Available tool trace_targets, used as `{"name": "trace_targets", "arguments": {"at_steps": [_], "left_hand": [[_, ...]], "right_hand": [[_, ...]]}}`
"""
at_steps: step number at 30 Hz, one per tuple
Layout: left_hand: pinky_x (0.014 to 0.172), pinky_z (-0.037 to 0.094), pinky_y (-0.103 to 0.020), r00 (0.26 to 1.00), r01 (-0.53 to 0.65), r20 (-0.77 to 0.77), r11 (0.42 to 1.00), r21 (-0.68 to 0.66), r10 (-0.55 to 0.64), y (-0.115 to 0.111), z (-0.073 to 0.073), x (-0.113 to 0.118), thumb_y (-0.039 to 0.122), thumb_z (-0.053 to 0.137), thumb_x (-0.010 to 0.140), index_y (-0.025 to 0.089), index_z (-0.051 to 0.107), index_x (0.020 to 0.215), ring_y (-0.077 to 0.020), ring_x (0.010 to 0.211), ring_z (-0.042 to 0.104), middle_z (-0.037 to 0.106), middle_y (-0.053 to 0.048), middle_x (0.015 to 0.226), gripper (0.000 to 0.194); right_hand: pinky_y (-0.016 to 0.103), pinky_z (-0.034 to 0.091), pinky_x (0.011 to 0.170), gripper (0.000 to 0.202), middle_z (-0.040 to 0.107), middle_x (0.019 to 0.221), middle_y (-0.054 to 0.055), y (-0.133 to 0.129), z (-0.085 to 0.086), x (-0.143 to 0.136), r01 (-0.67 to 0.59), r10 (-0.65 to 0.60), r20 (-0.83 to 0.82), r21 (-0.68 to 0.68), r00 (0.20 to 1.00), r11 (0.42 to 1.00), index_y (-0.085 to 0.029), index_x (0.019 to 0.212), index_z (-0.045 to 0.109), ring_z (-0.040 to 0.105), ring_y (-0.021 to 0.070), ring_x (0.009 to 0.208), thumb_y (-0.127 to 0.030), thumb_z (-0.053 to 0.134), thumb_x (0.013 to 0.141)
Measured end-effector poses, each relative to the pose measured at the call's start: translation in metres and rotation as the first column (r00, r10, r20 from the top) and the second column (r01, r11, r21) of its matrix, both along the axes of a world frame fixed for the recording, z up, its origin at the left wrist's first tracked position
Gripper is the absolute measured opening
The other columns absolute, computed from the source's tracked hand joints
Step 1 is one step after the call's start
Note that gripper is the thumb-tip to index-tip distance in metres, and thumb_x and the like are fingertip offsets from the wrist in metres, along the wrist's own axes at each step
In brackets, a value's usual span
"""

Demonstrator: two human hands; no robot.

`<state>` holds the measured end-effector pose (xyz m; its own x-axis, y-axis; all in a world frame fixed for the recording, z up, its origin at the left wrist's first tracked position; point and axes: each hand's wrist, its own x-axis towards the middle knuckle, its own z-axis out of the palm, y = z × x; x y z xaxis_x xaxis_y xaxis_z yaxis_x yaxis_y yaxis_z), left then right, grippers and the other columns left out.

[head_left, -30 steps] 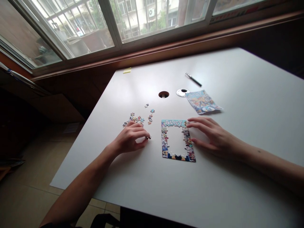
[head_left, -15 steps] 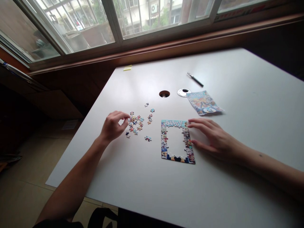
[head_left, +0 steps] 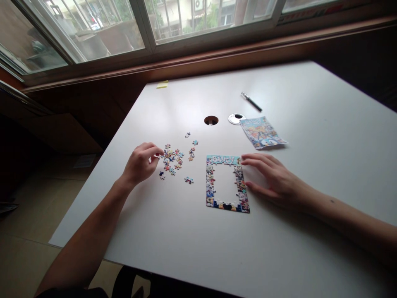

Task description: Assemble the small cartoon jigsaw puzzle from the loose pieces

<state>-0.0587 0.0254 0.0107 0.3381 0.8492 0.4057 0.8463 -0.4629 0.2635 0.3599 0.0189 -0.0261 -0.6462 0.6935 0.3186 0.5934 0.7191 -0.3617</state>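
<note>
My left hand is at the left edge of a loose heap of jigsaw pieces, thumb and forefinger curled together on a small puzzle piece that barely shows. Several single pieces lie apart, one of them a puzzle piece nearer me. To the right, a joined puzzle border lies flat around bare tabletop, with lettering along its top. My right hand rests beside the border, fingers spread, fingertips touching its right edge.
A creased picture sheet lies behind my right hand, touching a round silver cover. Beyond it is a black pen. A round hole opens in the white table. A yellow sticky note marks the far edge.
The whole view has shifted slightly, so the table things appear a little further left. Both hands keep nearly the same places by the heap and the border.
</note>
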Motion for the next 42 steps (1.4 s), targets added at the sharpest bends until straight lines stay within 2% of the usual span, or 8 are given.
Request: {"name": "trace_targets", "arguments": {"at_steps": [8,15,19,31,42], "left_hand": [[0.076,0.047,-0.031,1.0,0.021,-0.018,1.0,-0.022,-0.021,-0.001,0.0,0.002,-0.001,0.045,0.076,0.018,0.065,0.084,-0.0184,0.085,0.059,0.065,-0.003,0.088,0.029],[0.067,0.041,-0.029,0.999,-0.006,-0.035,1.0,-0.007,0.006,-0.001,0.001,0.004,-0.005,0.042,0.069,0.019,0.046,0.074,-0.0174,0.076,0.05,0.052,-0.002,0.078,0.025],[0.063,0.037,-0.028,0.999,-0.006,-0.047,1.0,-0.02,0.005,-0.002,0.002,0.005,-0.005,0.043,0.07,0.02,0.039,0.07,-0.0164,0.073,0.046,0.047,-0.001,0.075,0.025],[0.061,0.034,-0.027,0.999,0.034,-0.016,0.996,-0.078,-0.035,0.0,-0.003,0.003,-0.004,0.042,0.07,0.019,0.041,0.071,-0.0148,0.067,0.042,0.046,0.0,0.073,0.023],[0.064,0.036,-0.028,0.999,0.025,0.035,0.993,-0.119,-0.021,0.002,-0.008,0.005,0.001,0.04,0.074,0.02,0.042,0.072,-0.016,0.069,0.045,0.047,-0.001,0.074,0.019]], "right_hand": [[0.052,0.044,0.105,0.05,0.053,0.138,0.013,-0.002,0.003,-0.001,0.006,-0.006,0.023,-0.009,1.0,1.0,-0.025,0.133,0.047,0.05,0.0319,0.127,-0.035,0.063,0.086],[0.052,0.044,0.105,0.049,0.054,0.137,0.013,-0.002,0.003,-0.002,0.003,-0.003,0.016,-0.005,1.0,1.0,-0.025,0.132,0.048,0.05,0.0319,0.127,-0.034,0.064,0.086],[0.052,0.045,0.105,0.049,0.054,0.138,0.013,-0.003,0.004,-0.002,0.01,-0.009,0.016,-0.01,1.0,1.0,-0.025,0.132,0.048,0.049,0.0324,0.128,-0.035,0.063,0.086],[0.052,0.044,0.106,0.048,0.053,0.139,0.013,-0.003,0.004,-0.002,0.006,-0.006,0.031,-0.019,0.999,1.0,-0.025,0.131,0.049,0.049,0.0316,0.128,-0.035,0.063,0.086],[0.054,0.043,0.105,0.05,0.053,0.142,0.01,-0.002,0.005,-0.002,-0.019,0.019,0.021,-0.01,1.0,1.0,-0.028,0.131,0.049,0.049,0.0318,0.129,-0.037,0.064,0.085]]}}
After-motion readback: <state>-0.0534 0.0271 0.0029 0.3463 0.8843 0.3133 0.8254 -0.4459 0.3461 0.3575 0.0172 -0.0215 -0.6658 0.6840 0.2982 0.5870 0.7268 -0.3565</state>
